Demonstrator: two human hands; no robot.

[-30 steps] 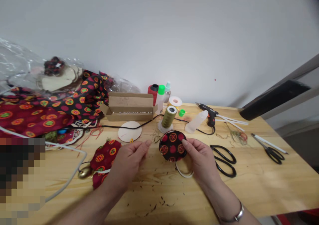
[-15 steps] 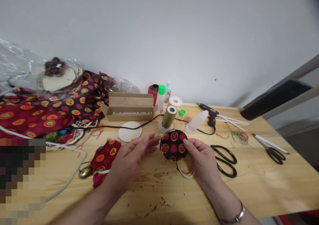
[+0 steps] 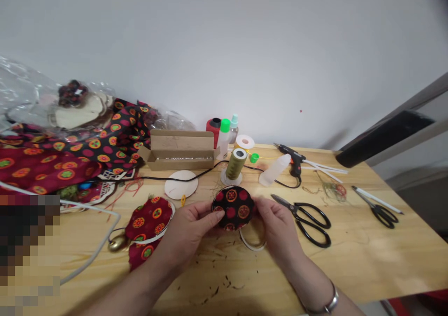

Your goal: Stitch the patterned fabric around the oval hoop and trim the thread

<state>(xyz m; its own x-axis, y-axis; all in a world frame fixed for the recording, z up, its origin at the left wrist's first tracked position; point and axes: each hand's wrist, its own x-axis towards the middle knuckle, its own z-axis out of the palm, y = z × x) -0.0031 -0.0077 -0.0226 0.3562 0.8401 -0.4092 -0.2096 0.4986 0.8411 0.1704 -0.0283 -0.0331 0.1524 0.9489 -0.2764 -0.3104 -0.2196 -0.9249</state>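
Both my hands hold a round fabric-covered disc (image 3: 233, 207), black with red and orange circles, just above the wooden table (image 3: 367, 255). My left hand (image 3: 189, 229) pinches its left edge. My right hand (image 3: 278, 222) grips its right edge. A white ring (image 3: 252, 243) lies on the table under my right hand. A second fabric-covered round piece (image 3: 150, 218) lies left of my left hand, beside a small brass bell (image 3: 118, 243).
Large black scissors (image 3: 308, 218) lie right of my hands, smaller scissors (image 3: 380, 208) farther right. Behind the disc stand an olive thread spool (image 3: 236, 164), a cardboard box (image 3: 182, 150), a wooden disc (image 3: 181, 185), bottles (image 3: 226, 136) and a glue gun (image 3: 290, 157). Patterned fabric (image 3: 70, 152) is piled at the left.
My left hand has moved right and taken hold of the disc's left edge. The disc has shifted a little left and lower. My view has shifted slightly.
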